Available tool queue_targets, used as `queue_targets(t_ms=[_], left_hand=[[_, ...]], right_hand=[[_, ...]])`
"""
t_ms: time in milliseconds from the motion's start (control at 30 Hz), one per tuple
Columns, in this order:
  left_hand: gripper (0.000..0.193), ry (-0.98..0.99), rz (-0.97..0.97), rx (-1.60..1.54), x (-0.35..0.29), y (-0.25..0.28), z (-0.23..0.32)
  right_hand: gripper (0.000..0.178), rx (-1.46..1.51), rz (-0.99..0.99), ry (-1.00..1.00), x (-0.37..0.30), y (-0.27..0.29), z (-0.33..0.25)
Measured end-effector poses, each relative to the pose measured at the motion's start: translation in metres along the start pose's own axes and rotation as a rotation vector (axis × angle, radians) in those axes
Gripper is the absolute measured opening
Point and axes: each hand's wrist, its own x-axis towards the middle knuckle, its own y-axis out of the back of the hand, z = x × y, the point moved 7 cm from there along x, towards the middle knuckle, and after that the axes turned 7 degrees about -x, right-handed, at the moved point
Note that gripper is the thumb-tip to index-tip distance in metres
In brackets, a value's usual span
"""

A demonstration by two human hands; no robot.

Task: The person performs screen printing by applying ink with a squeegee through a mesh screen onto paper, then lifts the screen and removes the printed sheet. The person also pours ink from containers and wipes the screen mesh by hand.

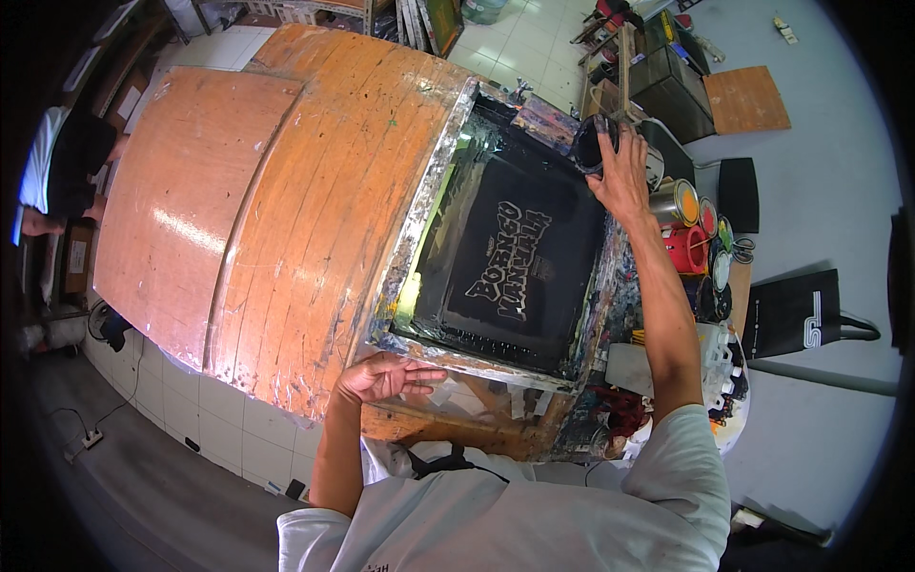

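Observation:
A screen-printing frame (408,246) with ink-smeared edges lies on the wooden table, its mesh dark with black ink around a pale lettered design. At the frame's far right corner, my right hand (621,170) is closed around the rim of a round black tub (588,145), dark inside. My fingertips there look stained dark. Beside the frame's near left corner is my left hand (389,377), palm turned up and fingers stretched out, with nothing held. The hand is close to the frame's near edge; whether it touches cannot be told.
Cans of coloured ink (686,202), a red pot (684,250) and white plastic bottles (717,357) crowd the right side. A wooden board (191,210) lies on the table's left part. Another person's arm (43,222) shows at far left. A black bag (796,315) lies farther right.

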Motion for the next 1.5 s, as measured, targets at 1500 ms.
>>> queue_targets(t_ms=[1500], left_hand=[[0.065, -0.005, -0.001, -0.004, -0.0004, 0.0056, -0.0019]], right_hand=[[0.099, 0.031, -0.021, -0.055, -0.0072, -0.001, 0.0071]])
